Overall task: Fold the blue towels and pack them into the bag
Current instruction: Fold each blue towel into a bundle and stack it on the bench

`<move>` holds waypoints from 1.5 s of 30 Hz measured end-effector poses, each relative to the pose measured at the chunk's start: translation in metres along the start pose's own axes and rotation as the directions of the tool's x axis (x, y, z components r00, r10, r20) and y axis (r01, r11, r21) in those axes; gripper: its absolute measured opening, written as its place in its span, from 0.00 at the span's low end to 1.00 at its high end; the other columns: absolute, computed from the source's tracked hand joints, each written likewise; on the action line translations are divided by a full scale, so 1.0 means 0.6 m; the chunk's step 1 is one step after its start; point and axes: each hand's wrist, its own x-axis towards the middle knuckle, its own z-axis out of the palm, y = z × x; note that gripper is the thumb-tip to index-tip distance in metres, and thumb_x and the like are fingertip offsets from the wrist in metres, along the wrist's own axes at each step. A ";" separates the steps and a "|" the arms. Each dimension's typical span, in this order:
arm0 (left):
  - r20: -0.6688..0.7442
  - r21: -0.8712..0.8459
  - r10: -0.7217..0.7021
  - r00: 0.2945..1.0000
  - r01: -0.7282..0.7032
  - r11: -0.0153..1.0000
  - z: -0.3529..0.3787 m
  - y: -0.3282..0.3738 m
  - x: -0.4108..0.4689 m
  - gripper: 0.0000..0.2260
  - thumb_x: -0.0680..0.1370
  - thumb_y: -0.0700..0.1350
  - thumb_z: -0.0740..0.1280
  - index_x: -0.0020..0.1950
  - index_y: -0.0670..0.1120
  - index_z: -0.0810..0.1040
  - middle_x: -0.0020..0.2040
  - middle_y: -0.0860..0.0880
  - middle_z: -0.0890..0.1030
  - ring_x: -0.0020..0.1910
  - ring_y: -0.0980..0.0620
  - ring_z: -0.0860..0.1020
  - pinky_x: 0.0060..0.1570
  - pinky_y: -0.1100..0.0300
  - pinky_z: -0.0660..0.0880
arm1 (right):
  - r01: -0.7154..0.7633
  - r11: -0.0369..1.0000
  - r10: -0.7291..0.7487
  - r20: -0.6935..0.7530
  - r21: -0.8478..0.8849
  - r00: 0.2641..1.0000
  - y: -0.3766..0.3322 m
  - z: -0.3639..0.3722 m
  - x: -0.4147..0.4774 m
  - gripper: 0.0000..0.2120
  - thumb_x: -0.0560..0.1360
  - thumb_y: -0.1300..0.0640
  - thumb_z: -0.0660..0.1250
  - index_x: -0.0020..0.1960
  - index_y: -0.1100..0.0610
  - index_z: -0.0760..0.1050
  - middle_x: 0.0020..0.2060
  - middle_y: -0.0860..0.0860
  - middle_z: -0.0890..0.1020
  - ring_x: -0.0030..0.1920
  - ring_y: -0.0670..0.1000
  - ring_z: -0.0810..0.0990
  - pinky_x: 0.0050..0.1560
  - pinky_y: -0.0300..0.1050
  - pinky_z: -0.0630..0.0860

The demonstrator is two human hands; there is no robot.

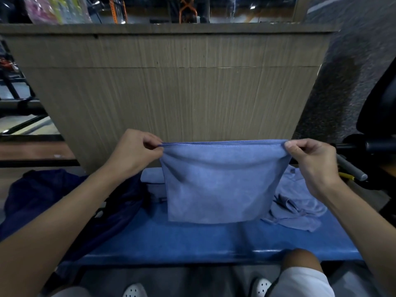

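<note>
A blue towel [216, 185] hangs doubled over in the air above the blue bench [192, 241]. My left hand [135, 151] pinches its upper left corner and my right hand [312, 159] pinches its upper right corner, so the top edge is stretched straight between them. A folded blue towel [152, 175] lies on the bench behind the hanging one. Crumpled blue towels [297, 206] lie on the bench at the right. The dark navy bag [64, 202] slumps on the bench's left end, under my left forearm.
A tall wood-grain panel [171, 82] stands right behind the bench. A black office chair [377, 116] and grey markers [351, 170] are at the right. A metal shelf frame [21, 116] is at the left. My knees and white shoes [135, 290] are below the bench's front edge.
</note>
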 end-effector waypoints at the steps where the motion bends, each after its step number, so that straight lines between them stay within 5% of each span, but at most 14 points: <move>1: -0.019 -0.028 -0.021 1.000 0.021 0.999 0.001 0.002 0.001 0.16 0.70 0.31 0.71 0.36 0.53 0.82 0.39 0.60 0.83 0.37 0.66 0.79 0.42 0.72 0.74 | 0.003 1.000 -0.003 -0.008 -0.005 1.000 -0.002 0.001 0.001 0.04 0.74 0.60 0.72 0.40 0.57 0.79 0.36 0.53 0.81 0.39 0.47 0.78 0.43 0.39 0.76; 4: -0.034 -0.128 -0.096 0.995 0.091 0.988 0.003 0.001 0.002 0.12 0.71 0.32 0.72 0.39 0.49 0.83 0.42 0.54 0.84 0.41 0.63 0.81 0.44 0.71 0.75 | 0.020 0.999 -0.021 -0.020 -0.042 1.000 -0.003 0.002 0.001 0.06 0.73 0.60 0.73 0.38 0.56 0.79 0.35 0.53 0.81 0.39 0.47 0.77 0.43 0.42 0.75; 7: -0.043 -0.172 -0.162 0.986 0.152 0.973 0.000 -0.004 0.003 0.11 0.71 0.32 0.73 0.38 0.49 0.83 0.36 0.56 0.84 0.37 0.65 0.80 0.40 0.71 0.74 | 0.035 0.996 -0.037 -0.031 -0.083 0.999 -0.005 0.003 0.000 0.07 0.73 0.59 0.73 0.37 0.55 0.79 0.35 0.53 0.81 0.38 0.47 0.77 0.41 0.42 0.75; 13: -0.039 -0.036 -0.153 0.987 0.152 0.988 -0.001 -0.001 0.002 0.12 0.70 0.31 0.72 0.34 0.48 0.82 0.29 0.59 0.81 0.30 0.65 0.78 0.32 0.75 0.71 | 0.063 0.986 -0.063 0.002 -0.153 0.998 -0.012 0.010 0.007 0.07 0.73 0.60 0.73 0.37 0.53 0.79 0.33 0.50 0.81 0.30 0.39 0.76 0.29 0.30 0.72; 22: 0.066 -0.202 -0.189 0.980 0.198 0.959 0.000 0.003 0.009 0.07 0.75 0.36 0.71 0.42 0.47 0.84 0.38 0.50 0.84 0.38 0.58 0.79 0.38 0.72 0.73 | 0.102 0.977 -0.099 0.024 -0.187 0.995 -0.011 -0.005 0.023 0.09 0.76 0.63 0.69 0.40 0.51 0.77 0.36 0.48 0.80 0.33 0.35 0.77 0.38 0.28 0.73; 28: 0.093 -0.344 -0.238 0.967 0.255 0.904 0.008 0.014 0.006 0.07 0.79 0.40 0.68 0.46 0.41 0.85 0.43 0.42 0.85 0.42 0.50 0.80 0.48 0.58 0.77 | 0.091 0.979 -0.097 -0.027 -0.181 0.995 -0.014 -0.017 0.026 0.02 0.75 0.61 0.70 0.44 0.56 0.80 0.36 0.48 0.81 0.33 0.36 0.77 0.39 0.30 0.75; 34: -0.080 -0.333 -0.252 0.964 0.213 0.919 0.019 0.037 0.007 0.06 0.74 0.34 0.72 0.40 0.43 0.83 0.34 0.49 0.83 0.32 0.61 0.79 0.34 0.71 0.75 | 0.088 0.981 -0.097 -0.044 -0.173 0.994 -0.022 -0.018 0.023 0.07 0.73 0.60 0.73 0.39 0.51 0.78 0.36 0.50 0.82 0.36 0.41 0.78 0.41 0.34 0.76; 38: -0.099 -0.261 -0.216 0.972 0.184 0.948 0.020 0.039 0.005 0.07 0.71 0.33 0.73 0.39 0.45 0.83 0.34 0.52 0.83 0.31 0.63 0.78 0.33 0.73 0.73 | 0.086 0.982 -0.101 -0.086 -0.165 0.991 -0.021 -0.022 0.026 0.08 0.75 0.57 0.70 0.38 0.51 0.76 0.36 0.53 0.80 0.39 0.49 0.77 0.43 0.47 0.76; 45: -0.053 -0.235 -0.233 0.971 0.215 0.948 0.015 0.031 0.007 0.07 0.71 0.33 0.74 0.40 0.44 0.83 0.37 0.48 0.83 0.31 0.64 0.77 0.32 0.73 0.72 | 0.064 0.992 -0.075 -0.093 -0.108 0.993 -0.032 -0.016 0.028 0.10 0.75 0.61 0.70 0.38 0.51 0.74 0.35 0.51 0.78 0.37 0.44 0.75 0.39 0.34 0.73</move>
